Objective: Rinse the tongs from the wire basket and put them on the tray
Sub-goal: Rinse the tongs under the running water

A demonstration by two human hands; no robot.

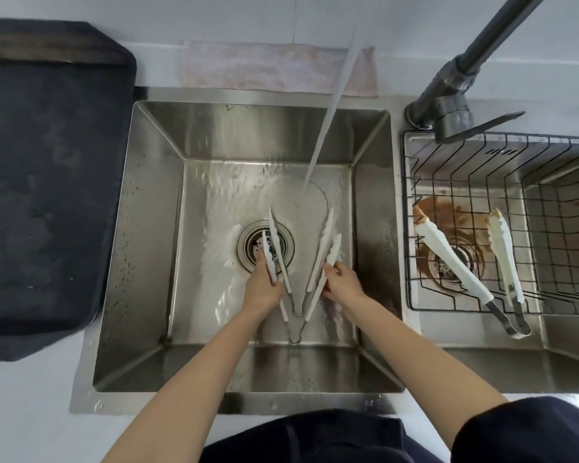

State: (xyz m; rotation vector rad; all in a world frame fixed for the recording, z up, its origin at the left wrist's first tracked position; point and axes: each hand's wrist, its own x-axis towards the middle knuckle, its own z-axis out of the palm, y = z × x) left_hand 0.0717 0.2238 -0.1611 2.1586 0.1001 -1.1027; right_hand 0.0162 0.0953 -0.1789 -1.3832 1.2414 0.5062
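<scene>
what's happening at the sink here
A person is rinsing tongs in the left sink basin while water runs from the tap. The left hand grips one white-tipped pair and the right hand grips a second pair, both just short of the stream. A dirty pair lies in the wire basket on the right. The dark tray on the left holds no tongs.

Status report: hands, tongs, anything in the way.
Left hand and right hand each grip white tongs over the sink, water running. Another pair waits in the wire basket. Tray unobstructed.
</scene>
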